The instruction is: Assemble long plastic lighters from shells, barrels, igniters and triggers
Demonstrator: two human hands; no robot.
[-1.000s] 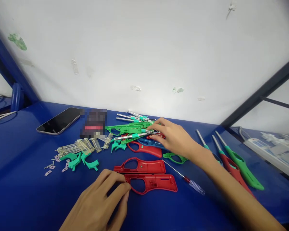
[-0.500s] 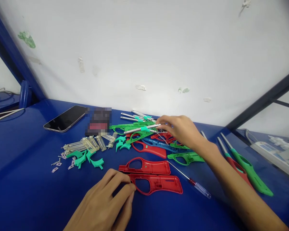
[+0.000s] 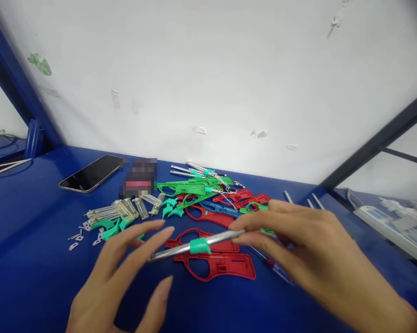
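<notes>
Between finger and thumb my right hand (image 3: pixel 284 236) pinches one end of a metal tube (image 3: pixel 218 237) with a teal collar around it. The tube slants down to the left, in the air over two red handle halves (image 3: pixel 243 266). Its free end lies by the fingertips of my left hand (image 3: pixel 125 273), whose fingers and thumb are spread with nothing between them. Behind are green handle halves (image 3: pixel 173 188), a blue one (image 3: pixel 219 207) and more metal tubes (image 3: pixel 183 173). A screwdriver (image 3: pixel 279 272) is partly hidden under my right hand.
At the left are a phone (image 3: pixel 92 173), a blurred dark packet (image 3: pixel 139 178), clear tanks (image 3: pixel 142 208), teal triggers (image 3: pixel 109 229) and small screws (image 3: pixel 72 237). A white device (image 3: pixel 388 226) sits at the right. The wall (image 3: pixel 211 83) rises behind.
My right hand has brought the metal tube from the back pile toward me, above the red halves. My left hand has left the red halves and spread its fingers. The view has shifted slightly.
</notes>
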